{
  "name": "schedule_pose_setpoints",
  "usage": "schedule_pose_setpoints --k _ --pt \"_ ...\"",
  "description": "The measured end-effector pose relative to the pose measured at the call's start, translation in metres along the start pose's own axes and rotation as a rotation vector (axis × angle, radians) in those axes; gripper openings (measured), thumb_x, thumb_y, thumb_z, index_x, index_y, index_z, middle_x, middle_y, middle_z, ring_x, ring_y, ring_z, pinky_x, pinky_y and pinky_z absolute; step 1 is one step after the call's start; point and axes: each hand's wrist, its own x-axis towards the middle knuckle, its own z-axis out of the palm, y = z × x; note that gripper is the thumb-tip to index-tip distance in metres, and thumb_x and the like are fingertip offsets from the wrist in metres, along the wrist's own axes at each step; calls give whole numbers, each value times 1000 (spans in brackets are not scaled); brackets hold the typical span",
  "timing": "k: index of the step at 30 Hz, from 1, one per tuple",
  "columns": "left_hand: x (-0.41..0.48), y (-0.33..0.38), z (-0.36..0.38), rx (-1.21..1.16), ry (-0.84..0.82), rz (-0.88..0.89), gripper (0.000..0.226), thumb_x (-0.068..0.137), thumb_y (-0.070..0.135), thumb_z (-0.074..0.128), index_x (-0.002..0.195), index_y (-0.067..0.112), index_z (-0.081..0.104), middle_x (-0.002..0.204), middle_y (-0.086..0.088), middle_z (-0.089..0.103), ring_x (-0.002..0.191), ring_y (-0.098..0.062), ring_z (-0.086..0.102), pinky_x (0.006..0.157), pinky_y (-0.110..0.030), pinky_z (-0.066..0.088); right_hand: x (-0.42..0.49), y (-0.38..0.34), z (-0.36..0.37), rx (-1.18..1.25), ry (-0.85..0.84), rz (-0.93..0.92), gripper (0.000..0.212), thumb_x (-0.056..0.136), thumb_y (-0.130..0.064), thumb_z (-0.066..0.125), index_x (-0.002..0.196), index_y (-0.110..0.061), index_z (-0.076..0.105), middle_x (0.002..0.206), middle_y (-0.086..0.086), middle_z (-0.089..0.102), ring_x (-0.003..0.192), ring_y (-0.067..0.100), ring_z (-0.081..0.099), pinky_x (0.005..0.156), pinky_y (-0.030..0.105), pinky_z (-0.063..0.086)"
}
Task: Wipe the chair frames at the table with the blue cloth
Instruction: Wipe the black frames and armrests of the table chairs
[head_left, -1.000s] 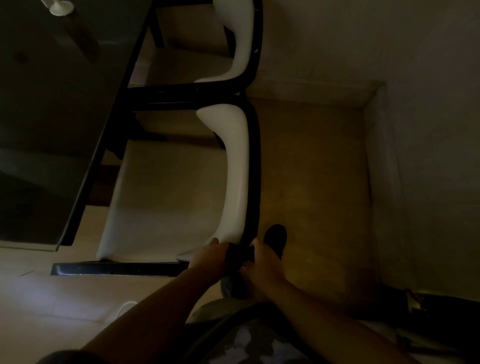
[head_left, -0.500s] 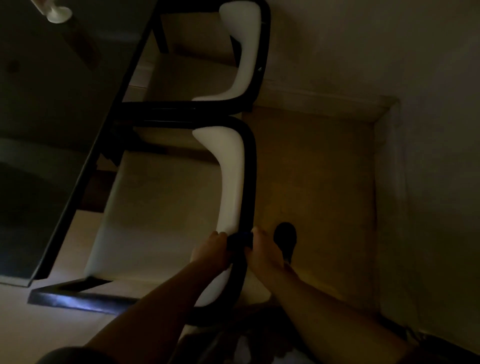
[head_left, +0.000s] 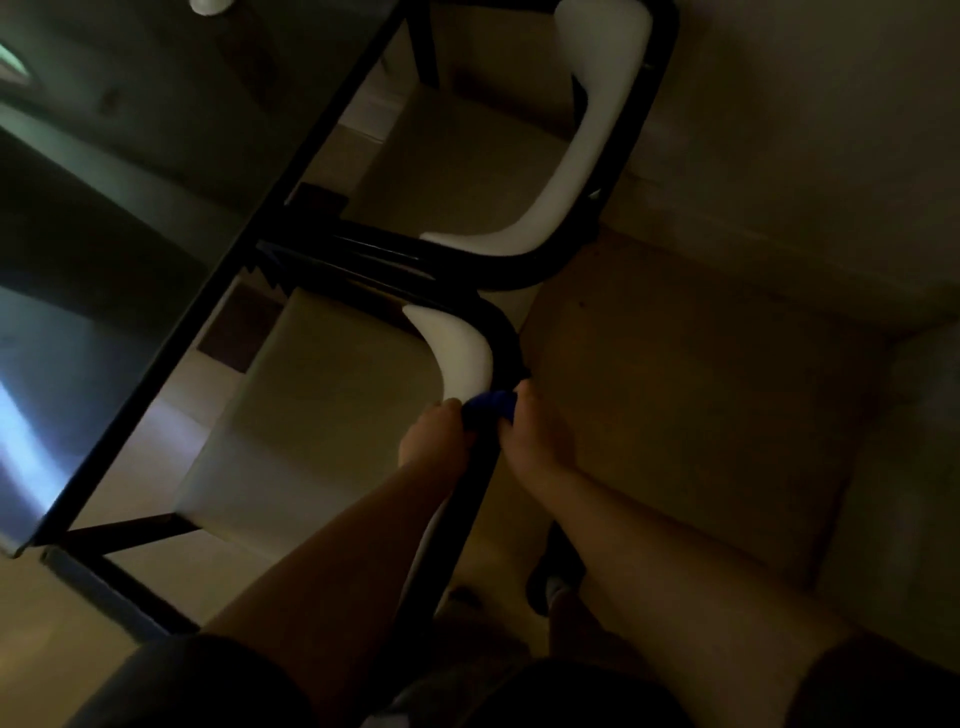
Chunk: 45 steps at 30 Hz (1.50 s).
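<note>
The blue cloth (head_left: 491, 405) is wrapped over the black top rail of the near chair's frame (head_left: 501, 338), just below its curved corner. My left hand (head_left: 434, 439) grips the cloth from the seat side and my right hand (head_left: 527, 431) grips it from the floor side, the rail between them. The near chair has a white backrest pad (head_left: 457, 348) and a pale seat (head_left: 311, 415). A second chair with the same black frame (head_left: 628, 156) stands beyond it, both pushed to the dark glass table (head_left: 130, 208).
The table's black edge (head_left: 218, 291) runs diagonally along the left. Bare tan floor (head_left: 701, 405) lies to the right, bounded by a pale wall and skirting (head_left: 779, 156). My dark shoe (head_left: 550, 582) is on the floor below my right arm.
Both hands with the cloth have slid up along the near chair's top rail toward its curved corner. The view has shifted and tilted, showing more of the table.
</note>
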Motion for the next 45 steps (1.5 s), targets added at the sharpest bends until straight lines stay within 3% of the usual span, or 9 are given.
schedule_pose_setpoints --k 10,13,18,21,25,30,33,36,45 --pt "64 40 -28 -27 37 -92 19 97 22 47 108 11 58 106 -11 59 94 -29 62 74 -38 50 75 -18 -40 -12 -64 -33 29 93 -21 56 118 -9 48 116 16 62 101 34 62 78 40 50" --pt "82 47 -38 -1 34 -90 22 95 22 49 112 14 60 108 -11 60 96 -30 63 72 -36 48 92 -23 -48 -19 -60 -28 31 93 -23 58 118 -8 47 117 17 61 104 36 62 87 50 53" --pt "120 40 -64 -13 -169 -21 30 87 34 63 108 13 64 104 -9 68 92 -24 66 79 -38 55 109 -28 -61 13 -123 -43 32 92 -28 63 114 -11 49 115 12 62 103 31 63 87 50 54" --pt "137 44 -78 -22 -210 91 39 82 38 71 110 12 64 108 -7 67 97 -22 64 77 -30 49 110 -22 -74 116 -172 -47 30 93 -32 62 113 -14 49 110 9 63 99 26 64 84 48 55" --pt "167 83 -96 -78 -169 249 41 83 39 70 116 16 62 115 -3 63 106 -21 60 87 -33 50 132 -19 -108 177 -37 2 29 95 -32 59 114 -12 52 108 7 61 98 25 63 75 34 49" --pt "218 139 -121 90 -140 395 36 90 39 62 114 14 56 103 -5 50 93 -23 55 72 -32 41 183 -16 -150 164 73 159 37 95 -36 59 122 -12 51 121 8 61 109 27 62 85 38 51" --pt "238 161 -119 144 -126 387 33 94 35 57 117 12 52 111 -9 54 97 -28 59 76 -38 50 202 -16 -154 189 144 243 34 94 -36 60 114 -10 54 113 10 63 102 29 64 83 43 53" --pt "257 178 -115 79 -84 366 29 96 32 53 115 11 51 110 -11 55 95 -31 61 73 -38 49 220 -16 -161 216 236 285 26 93 -35 60 104 -13 54 99 5 63 89 25 64 68 35 47" --pt "322 231 -128 24 -74 319 26 96 34 51 107 11 48 103 -11 57 93 -32 62 72 -40 48 294 -20 -208 178 318 297 26 94 -35 58 104 -12 52 92 2 56 77 19 55 64 32 40"
